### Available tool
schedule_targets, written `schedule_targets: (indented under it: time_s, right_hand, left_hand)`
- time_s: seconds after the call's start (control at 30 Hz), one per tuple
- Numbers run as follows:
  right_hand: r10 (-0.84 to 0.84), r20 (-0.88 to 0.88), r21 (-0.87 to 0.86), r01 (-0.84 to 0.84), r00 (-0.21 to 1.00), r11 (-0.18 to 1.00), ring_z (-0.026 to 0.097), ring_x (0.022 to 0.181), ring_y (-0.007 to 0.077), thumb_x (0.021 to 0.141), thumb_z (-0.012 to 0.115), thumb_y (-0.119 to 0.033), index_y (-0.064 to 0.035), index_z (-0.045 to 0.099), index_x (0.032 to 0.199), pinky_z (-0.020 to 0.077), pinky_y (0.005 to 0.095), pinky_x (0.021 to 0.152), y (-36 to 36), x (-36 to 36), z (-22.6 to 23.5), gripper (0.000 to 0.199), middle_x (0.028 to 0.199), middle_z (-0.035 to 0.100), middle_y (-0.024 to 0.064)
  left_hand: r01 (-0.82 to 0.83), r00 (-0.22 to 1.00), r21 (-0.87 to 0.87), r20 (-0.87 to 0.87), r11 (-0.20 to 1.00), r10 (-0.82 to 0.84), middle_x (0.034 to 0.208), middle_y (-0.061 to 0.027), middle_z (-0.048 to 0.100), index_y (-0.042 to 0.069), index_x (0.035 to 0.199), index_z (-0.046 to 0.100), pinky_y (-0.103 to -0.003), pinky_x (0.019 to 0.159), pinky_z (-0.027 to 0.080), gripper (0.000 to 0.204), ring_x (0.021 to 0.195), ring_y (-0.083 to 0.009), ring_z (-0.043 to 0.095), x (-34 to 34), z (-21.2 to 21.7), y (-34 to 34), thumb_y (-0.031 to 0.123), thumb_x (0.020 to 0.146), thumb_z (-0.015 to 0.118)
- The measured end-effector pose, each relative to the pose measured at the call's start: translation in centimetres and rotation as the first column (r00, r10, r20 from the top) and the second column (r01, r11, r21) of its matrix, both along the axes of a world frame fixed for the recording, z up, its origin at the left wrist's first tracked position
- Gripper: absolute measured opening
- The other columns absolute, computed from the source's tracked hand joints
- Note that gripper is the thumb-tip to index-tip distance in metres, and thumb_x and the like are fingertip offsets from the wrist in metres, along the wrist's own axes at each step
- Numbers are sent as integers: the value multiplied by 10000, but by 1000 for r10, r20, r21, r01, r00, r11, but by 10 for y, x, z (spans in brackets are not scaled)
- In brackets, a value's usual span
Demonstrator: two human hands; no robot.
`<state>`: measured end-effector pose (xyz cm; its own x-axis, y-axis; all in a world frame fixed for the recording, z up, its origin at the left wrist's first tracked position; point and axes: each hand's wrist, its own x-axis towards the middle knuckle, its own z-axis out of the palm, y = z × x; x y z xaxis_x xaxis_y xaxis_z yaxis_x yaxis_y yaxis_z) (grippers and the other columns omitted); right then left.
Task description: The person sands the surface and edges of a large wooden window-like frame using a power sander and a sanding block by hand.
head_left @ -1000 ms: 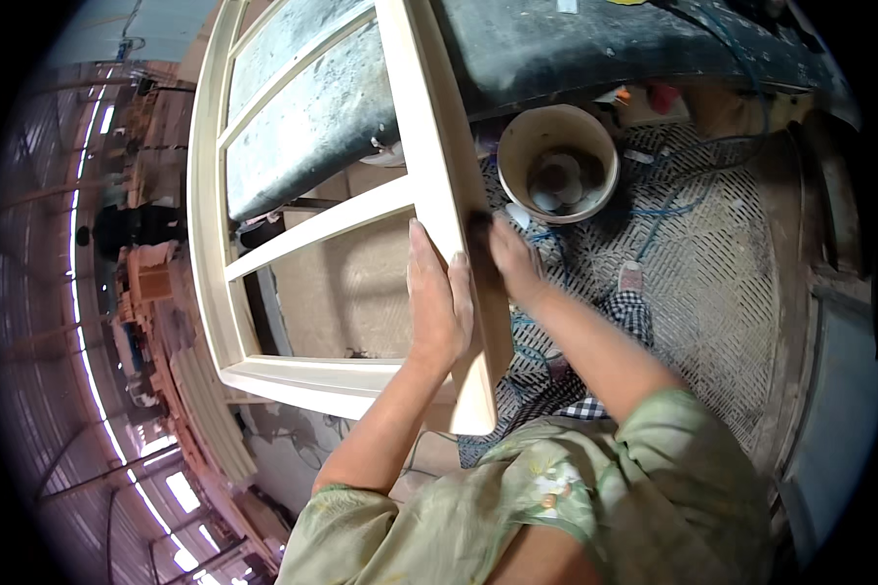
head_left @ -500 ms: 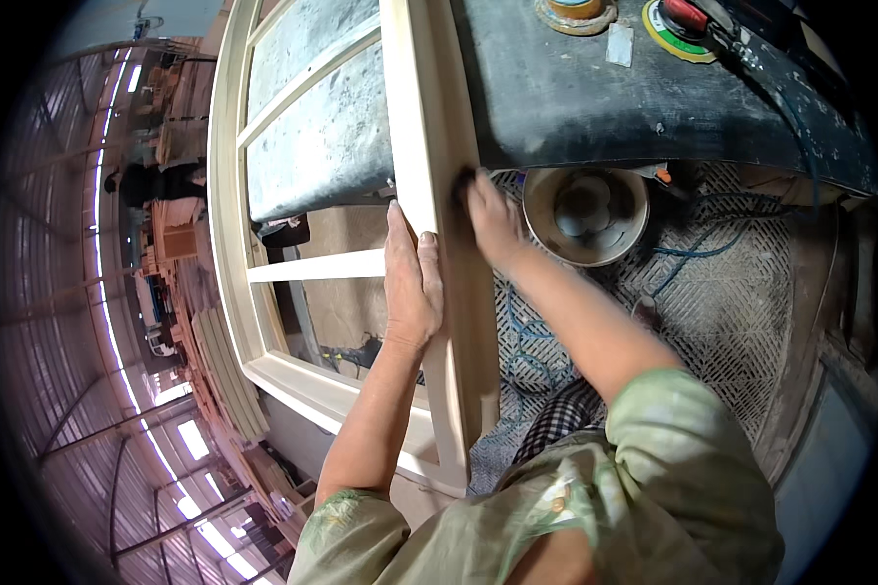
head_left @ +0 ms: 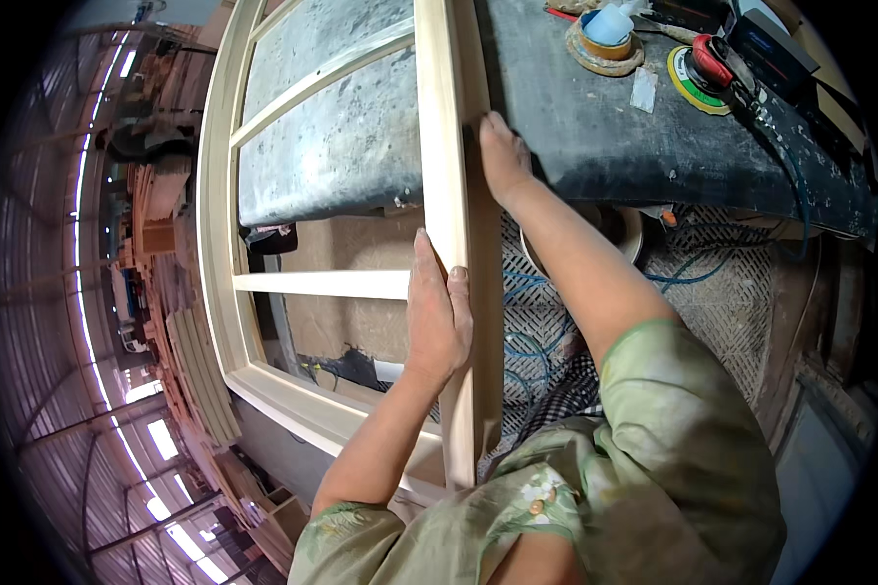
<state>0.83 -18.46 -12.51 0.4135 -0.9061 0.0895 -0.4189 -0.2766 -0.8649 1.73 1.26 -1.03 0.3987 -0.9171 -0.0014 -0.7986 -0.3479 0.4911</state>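
Observation:
A pale wooden frame [head_left: 442,146] with crossbars stands across the dark workbench, its near end reaching toward my body. My left hand [head_left: 439,327] is closed round the near-side rail beside a crossbar, thumb on the top face and fingers along the inner edge. Against the outer side face of the same rail, farther up, my right hand [head_left: 505,161] presses with its fingers together. A small dark thing showed under these fingertips a moment ago; now the hand mostly hides it, and its kind cannot be made out.
On the dark-topped workbench [head_left: 615,146] lie a sander with a yellow-green disc [head_left: 698,78], a tape roll [head_left: 605,54] and a white paper piece [head_left: 644,90]. Below are a round bowl [head_left: 632,234] and blue cords [head_left: 688,279]. Another person [head_left: 146,144] is far left, by stacked timber [head_left: 200,375].
My right hand has slid away from my body along the rail's outer side. My left hand keeps its hold. The whole view has shifted a little, showing more of the bench.

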Motion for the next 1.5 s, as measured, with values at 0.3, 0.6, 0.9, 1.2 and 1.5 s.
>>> schedule_targets:
  time_s: [0.3, 0.6, 0.9, 1.2, 1.5]
  right_hand:
    - [-2, -2, -88, 2, 1000, 996, 567, 1059, 357, 898, 453, -114, 0, 599, 1029, 490, 430, 838, 42, 6, -14, 226, 1079, 578, 184]
    - [39, 31, -301, -28, 999, 953, 616, 956, 357, 845, 509, -29, 45, 592, 970, 522, 413, 816, 60, 6, -32, 167, 1133, 565, 202]
    - [-97, 212, 347, 18, 972, 938, 548, 971, 426, 935, 315, -162, 11, 532, 990, 447, 487, 861, -104, 40, 22, 283, 1048, 569, 254]
    - [-9, 139, 322, -37, 990, 946, 588, 928, 421, 906, 378, -107, 18, 521, 954, 483, 498, 809, -130, 53, 19, 196, 1130, 573, 243]
    - [159, 129, -192, -133, 979, 972, 619, 891, 362, 859, 471, -20, 25, 594, 925, 529, 456, 755, -32, 24, -5, 147, 1069, 577, 182]
  left_hand:
    - [-37, 999, 42, -9, 998, 37, 1374, -372, 308, -151, 1397, 133, -462, 1069, 279, 588, 1253, -478, 365, 5, 4, 6, 140, 956, 389]
    - [-87, 989, 63, -111, 994, 93, 1332, -374, 355, -156, 1387, 150, -465, 1035, 302, 591, 1193, -472, 412, 37, 10, -49, 169, 963, 403]
    - [-94, 989, 156, -102, 983, 111, 1452, -329, 232, -150, 1409, 98, -395, 1114, 217, 588, 1368, -401, 250, 32, 5, -81, 184, 989, 336]
    - [-117, 977, 209, -153, 971, 151, 1469, -328, 193, -153, 1412, 73, -396, 1126, 184, 591, 1386, -395, 212, 32, 14, -79, 137, 976, 347]
    - [-136, 985, 156, -86, 978, 151, 1456, -344, 205, -150, 1406, 116, -415, 1119, 213, 589, 1361, -430, 248, 70, 23, -159, 181, 985, 362]
